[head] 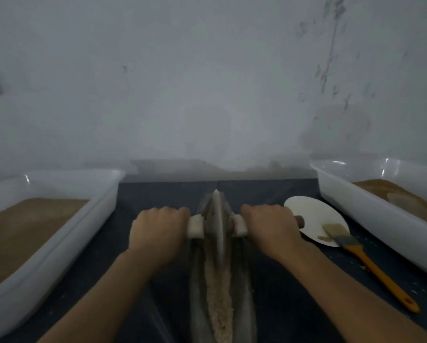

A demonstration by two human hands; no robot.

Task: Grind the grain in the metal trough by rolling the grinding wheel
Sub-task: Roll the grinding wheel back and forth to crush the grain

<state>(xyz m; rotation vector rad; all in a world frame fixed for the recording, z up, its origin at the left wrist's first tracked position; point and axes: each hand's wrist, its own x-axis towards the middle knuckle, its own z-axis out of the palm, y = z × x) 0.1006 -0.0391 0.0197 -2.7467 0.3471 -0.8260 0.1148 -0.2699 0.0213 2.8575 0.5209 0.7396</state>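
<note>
Both hands are clamped on the axle of the grinding wheel, one on each side. Left hand (158, 229) has its fingers curled over the left handle, next to a pale wrapped collar (195, 226). Between the hands the grinding wheel (218, 224) stands upright on its edge in the metal trough (197, 280), toward the trough's far end. Right hand (269, 226) grips the right handle, whose brown wooden end (300, 221) sticks out past the knuckles.

Crushed pale grain (220, 305) lies in a strip along the trough's bottom, from the wheel toward the near edge of the dark table (158, 191).

At the table's left edge sits a white plastic tray (59, 243) filled with brown powder. Right of the right hand lies a round white plate (314, 216), with a brush (356, 248) resting its bristles on it, the orange handle pointing to the near right. Another white tray (380, 224) holding brown powder stands at the right edge.
</note>
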